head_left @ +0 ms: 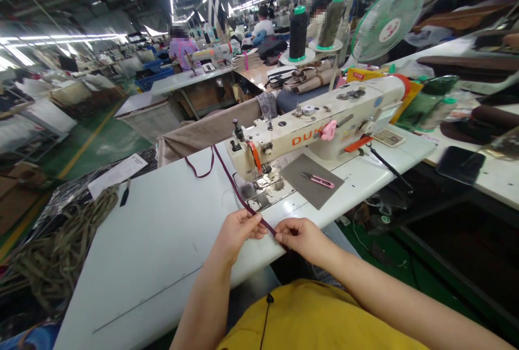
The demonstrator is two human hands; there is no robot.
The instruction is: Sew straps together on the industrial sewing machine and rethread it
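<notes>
A narrow dark maroon fabric strip (pixel 227 173) runs from the far edge of the white sewing table (pixel 154 242), past the left of the needle area, to the front edge. My left hand (pixel 243 229) pinches it between thumb and fingers. Just to the right, my right hand (pixel 298 235) grips the strip near the table's front edge, and its lower end hangs out of sight. Behind both hands stands a white industrial sewing machine (pixel 312 128) with orange lettering. Pink-handled thread snips (pixel 319 180) lie on a grey square (pixel 310 190) beside the machine's bed.
Olive fabric strips (pixel 68 236) hang in a heap off the table's left side, near a white paper (pixel 117 175). Thread cones (pixel 298 33) and a green fan (pixel 387 20) rise behind the machine. A dark phone (pixel 461 165) lies right. A person (pixel 182 47) sits farther back.
</notes>
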